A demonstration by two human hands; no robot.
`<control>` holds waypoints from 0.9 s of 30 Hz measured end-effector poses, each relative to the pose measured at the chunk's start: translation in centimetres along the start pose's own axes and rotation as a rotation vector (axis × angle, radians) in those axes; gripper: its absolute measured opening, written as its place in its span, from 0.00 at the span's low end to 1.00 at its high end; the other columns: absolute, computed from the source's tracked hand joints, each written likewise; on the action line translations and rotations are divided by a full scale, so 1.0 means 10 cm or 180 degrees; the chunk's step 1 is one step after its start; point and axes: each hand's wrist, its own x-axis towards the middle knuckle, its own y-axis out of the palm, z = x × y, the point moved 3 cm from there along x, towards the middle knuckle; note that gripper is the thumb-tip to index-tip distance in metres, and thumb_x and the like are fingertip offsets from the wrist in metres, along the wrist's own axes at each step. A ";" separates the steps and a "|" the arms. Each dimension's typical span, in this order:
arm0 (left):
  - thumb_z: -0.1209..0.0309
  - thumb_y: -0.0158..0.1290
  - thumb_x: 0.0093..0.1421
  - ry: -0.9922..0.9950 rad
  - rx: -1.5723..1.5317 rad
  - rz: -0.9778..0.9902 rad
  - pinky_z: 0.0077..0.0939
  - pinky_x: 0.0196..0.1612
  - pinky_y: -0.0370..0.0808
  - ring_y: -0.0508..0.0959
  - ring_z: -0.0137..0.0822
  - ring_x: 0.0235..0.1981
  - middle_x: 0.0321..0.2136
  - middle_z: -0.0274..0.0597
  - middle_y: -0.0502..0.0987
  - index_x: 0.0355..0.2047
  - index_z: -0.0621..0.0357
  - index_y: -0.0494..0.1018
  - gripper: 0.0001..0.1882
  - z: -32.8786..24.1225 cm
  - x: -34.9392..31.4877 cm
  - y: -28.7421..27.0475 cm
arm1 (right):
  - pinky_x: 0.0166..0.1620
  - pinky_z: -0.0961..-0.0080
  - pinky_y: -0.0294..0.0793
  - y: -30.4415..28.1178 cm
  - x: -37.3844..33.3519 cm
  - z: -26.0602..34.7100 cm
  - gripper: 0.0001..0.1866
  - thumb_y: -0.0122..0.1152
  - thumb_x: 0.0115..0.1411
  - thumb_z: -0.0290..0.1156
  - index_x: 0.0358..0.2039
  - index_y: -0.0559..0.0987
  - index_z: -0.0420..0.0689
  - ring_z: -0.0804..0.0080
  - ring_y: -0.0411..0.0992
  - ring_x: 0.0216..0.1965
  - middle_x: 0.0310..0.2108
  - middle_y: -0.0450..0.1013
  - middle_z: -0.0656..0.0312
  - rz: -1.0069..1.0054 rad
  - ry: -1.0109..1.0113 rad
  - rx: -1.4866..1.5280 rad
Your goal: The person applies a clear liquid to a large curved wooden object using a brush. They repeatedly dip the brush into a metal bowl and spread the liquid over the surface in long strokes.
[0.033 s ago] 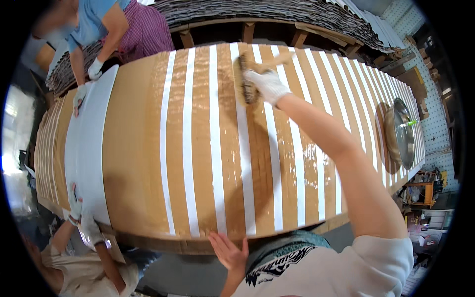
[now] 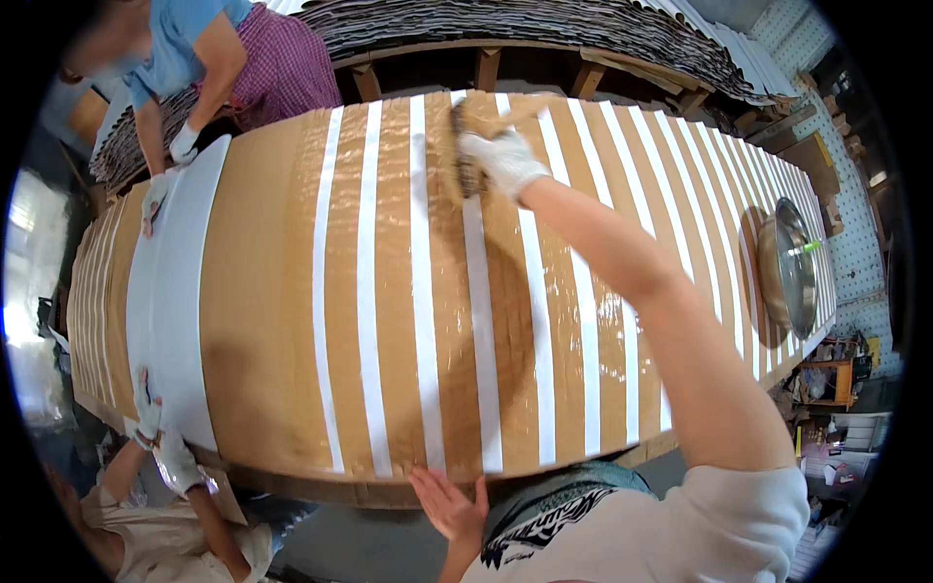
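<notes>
My right hand [image 2: 503,167], in a white glove, is closed on a wide brush [image 2: 466,177] with dark bristles. The brush rests on brown sheets [image 2: 262,291] near the table's far edge, across one of several white strips [image 2: 483,340]. Around it the brown surface looks wet and shiny. My left hand [image 2: 449,500], bare and with fingers stretched out, lies against the near edge of the sheets and holds nothing.
A round metal basin [image 2: 785,267] stands at the right end. On the left, two people's gloved hands [image 2: 155,199] touch a white sheet [image 2: 180,291] from opposite sides. Behind the table, stacked sheets [image 2: 408,29] lie on a wooden rack [image 2: 486,68].
My right hand and the brush have shifted slightly left. My left hand stays at the near edge, almost unmoved.
</notes>
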 end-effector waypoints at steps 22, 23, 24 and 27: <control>0.45 0.64 0.52 0.0058 0.0013 0.0310 0.52 0.60 0.67 0.59 0.70 0.66 0.65 0.75 0.56 0.62 0.79 0.59 0.53 0.11 -0.06 0.15 | 0.51 0.57 0.73 -1.23 0.65 -0.26 0.27 0.57 0.57 0.50 0.46 0.79 0.40 0.48 0.76 0.47 0.43 0.79 0.46 -0.1096 -0.0279 -0.0431; 0.45 0.64 0.53 0.0032 0.0078 0.0264 0.52 0.59 0.68 0.60 0.70 0.65 0.64 0.75 0.57 0.62 0.79 0.59 0.52 0.11 -0.06 0.12 | 0.50 0.56 0.74 -0.75 0.43 0.01 0.25 0.55 0.57 0.47 0.49 0.77 0.43 0.46 0.76 0.46 0.40 0.78 0.46 -0.0782 -0.0443 -0.0692; 0.45 0.64 0.53 0.0082 0.0118 0.0217 0.51 0.58 0.69 0.61 0.69 0.65 0.64 0.74 0.58 0.62 0.79 0.60 0.52 0.10 -0.04 0.10 | 0.51 0.56 0.73 -0.31 0.50 -0.09 0.23 0.54 0.56 0.45 0.51 0.76 0.49 0.45 0.75 0.46 0.41 0.77 0.46 -0.0815 -0.0825 -0.0537; 0.44 0.63 0.53 0.0252 0.0266 0.0094 0.50 0.55 0.71 0.64 0.67 0.63 0.63 0.72 0.61 0.60 0.78 0.63 0.50 0.09 0.01 0.02 | 0.56 0.57 0.71 0.40 -0.09 0.28 0.25 0.53 0.59 0.43 0.50 0.74 0.38 0.44 0.74 0.51 0.49 0.74 0.42 -0.0131 -0.0533 -0.0718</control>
